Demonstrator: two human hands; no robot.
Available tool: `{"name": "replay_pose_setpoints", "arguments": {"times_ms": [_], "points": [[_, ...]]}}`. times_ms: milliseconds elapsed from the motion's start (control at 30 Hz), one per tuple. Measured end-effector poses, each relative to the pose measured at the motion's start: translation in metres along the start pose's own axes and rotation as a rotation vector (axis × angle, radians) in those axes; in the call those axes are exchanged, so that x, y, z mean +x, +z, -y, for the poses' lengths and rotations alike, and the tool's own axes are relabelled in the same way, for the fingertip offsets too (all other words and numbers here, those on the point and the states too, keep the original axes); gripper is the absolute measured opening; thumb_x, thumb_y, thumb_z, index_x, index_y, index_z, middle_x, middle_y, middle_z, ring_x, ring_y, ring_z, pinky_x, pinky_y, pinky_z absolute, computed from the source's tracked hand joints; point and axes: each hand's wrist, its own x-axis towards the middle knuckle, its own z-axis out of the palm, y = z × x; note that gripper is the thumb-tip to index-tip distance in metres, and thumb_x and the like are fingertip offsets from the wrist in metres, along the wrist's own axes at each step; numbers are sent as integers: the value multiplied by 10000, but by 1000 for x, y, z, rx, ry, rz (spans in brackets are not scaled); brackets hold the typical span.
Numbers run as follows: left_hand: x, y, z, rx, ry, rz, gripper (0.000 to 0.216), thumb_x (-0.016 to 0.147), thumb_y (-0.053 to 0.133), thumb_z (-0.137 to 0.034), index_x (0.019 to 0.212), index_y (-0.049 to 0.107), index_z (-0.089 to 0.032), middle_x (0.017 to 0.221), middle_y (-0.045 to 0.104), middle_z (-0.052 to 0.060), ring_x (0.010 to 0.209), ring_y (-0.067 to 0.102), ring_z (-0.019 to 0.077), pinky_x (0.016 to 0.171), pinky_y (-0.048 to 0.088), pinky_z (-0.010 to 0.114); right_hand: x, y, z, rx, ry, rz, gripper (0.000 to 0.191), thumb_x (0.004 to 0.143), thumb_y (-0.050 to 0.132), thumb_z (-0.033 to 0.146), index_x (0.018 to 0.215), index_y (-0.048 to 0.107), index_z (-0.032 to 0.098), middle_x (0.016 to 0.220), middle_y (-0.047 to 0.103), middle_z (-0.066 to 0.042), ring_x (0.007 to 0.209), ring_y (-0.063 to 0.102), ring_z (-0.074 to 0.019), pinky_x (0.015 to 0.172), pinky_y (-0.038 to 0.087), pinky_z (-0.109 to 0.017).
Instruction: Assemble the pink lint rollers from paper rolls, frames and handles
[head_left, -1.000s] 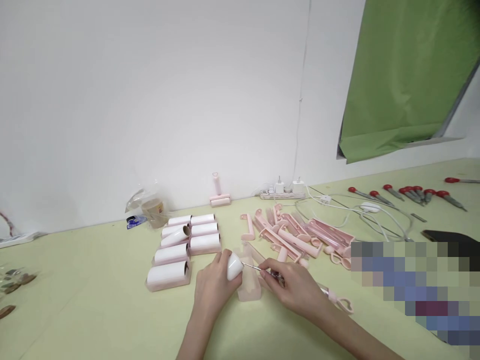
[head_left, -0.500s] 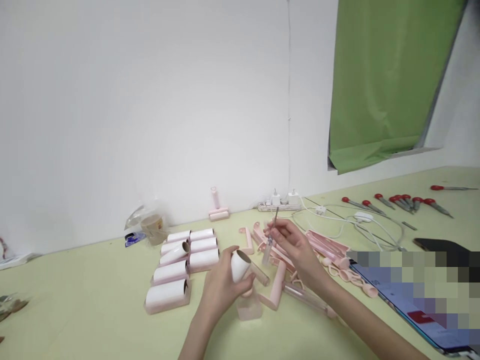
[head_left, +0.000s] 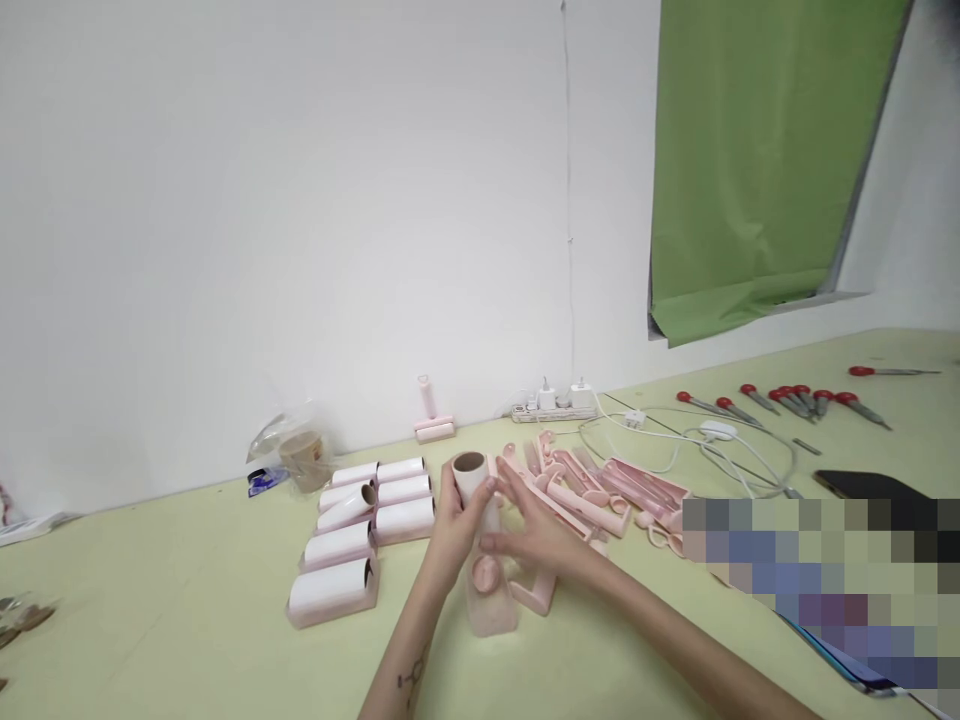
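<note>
Upright in my left hand (head_left: 452,530) is a white lint roller refill (head_left: 469,480), its brown cardboard core opening facing up. My right hand (head_left: 536,525) meets the refill from the right, fingers near its top and thumb lower down; their tips are partly hidden. Just below both hands stands a translucent pale box (head_left: 493,612) with a round pink piece (head_left: 486,574) at its top. Beside it lies an L-shaped pink part (head_left: 536,595). More white refills (head_left: 332,590) sit in two rows to the left.
Loose pink roller parts (head_left: 592,505) are heaped on the right. Behind stand a finished pink lint roller (head_left: 435,428) and a power strip (head_left: 553,412) with cables. Several red-handled tools (head_left: 799,400), a dark phone (head_left: 870,488) and a partly blurred screen lie farther right. A cup (head_left: 302,458) stands back left.
My right hand has come left and down to the refill; the clear tube with a metal rod it held no longer shows. The refill in my left hand has turned more upright.
</note>
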Motion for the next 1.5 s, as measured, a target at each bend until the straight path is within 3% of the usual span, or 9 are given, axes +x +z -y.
{"name": "replay_pose_setpoints", "arguments": {"times_ms": [167, 333, 567, 700, 800, 967, 1167, 1333, 1500], "points": [[7, -8, -16, -63, 11, -226, 413, 740, 531, -438, 1057, 383, -218, 872, 547, 18, 800, 572, 153, 695, 461, 261, -6, 13, 1, -136, -35, 79, 203, 799, 501, 337, 804, 647, 196, 881, 643, -45, 906, 557, -211, 831, 399, -352], [7, -18, -31, -43, -97, -446, 492, 761, 456, -508, 1131, 311, -218, 889, 544, 36, 765, 577, 148, 616, 480, 240, -8, -2, 17, -269, -188, -117, 194, 861, 409, 275, 956, 569, 222, 929, 624, -36, 888, 554, -179, 767, 423, -307], [6, -17, 0, 434, -443, -155, 364, 834, 227, -384, 1041, 362, -117, 730, 546, 51, 593, 581, 173, 486, 463, 288, -4, -50, 18, -966, -751, -163, 205, 824, 441, 125, 999, 535, 175, 853, 618, -79, 821, 521, -207, 721, 399, -353], [-8, -7, 19, 633, -385, 47, 401, 711, 484, -274, 1066, 447, -90, 955, 559, 142, 878, 563, 256, 762, 424, 378, -5, -63, 21, -931, -798, -345, 257, 812, 454, 95, 1054, 484, 177, 831, 608, -75, 786, 521, -192, 677, 410, -327], [-22, 6, 25, 784, -329, 81, 617, 665, 545, -284, 1197, 374, -23, 1224, 383, 238, 1117, 381, 353, 895, 304, 450, -7, -62, 25, -898, -808, -385, 272, 815, 447, 98, 1068, 475, 194, 818, 598, -65, 777, 524, -187, 664, 410, -322], [-42, 13, 22, 1115, -230, 260, 685, 663, 521, -235, 1271, 308, 1, 1207, 429, 207, 1103, 370, 344, 913, 296, 415, -11, -56, 30, -895, -799, -338, 278, 824, 429, 112, 1078, 472, 217, 813, 594, -54, 761, 534, -188, 667, 403, -331], [-43, -33, 25, 1187, -51, 541, 602, 666, 412, -58, 1259, 374, -153, 1285, 439, 68, 1167, 370, 206, 1003, 234, 321, -10, -57, 36, -775, -738, -333, 243, 830, 407, 122, 1046, 470, 214, 830, 583, -59, 781, 524, -190, 681, 390, -334], [-28, -78, 36, 1267, -38, 469, 562, 701, 339, -9, 1224, 409, -199, 1289, 426, 56, 1172, 352, 208, 966, 286, 361, -23, -61, 42, -694, -301, -94, 129, 809, 439, 260, 707, 487, 199, 647, 534, 2, 572, 492, -133, 514, 350, -243], [-31, -101, 40, 1277, 29, 349, 599, 687, 335, 1, 1269, 348, -143, 1319, 332, 139, 1229, 244, 274, 982, 232, 438, -57, -63, 18, -1006, 10, 259, 113, 624, 610, 293, 618, 556, 194, 669, 609, -8, 582, 546, -173, 457, 228, -226]]}}
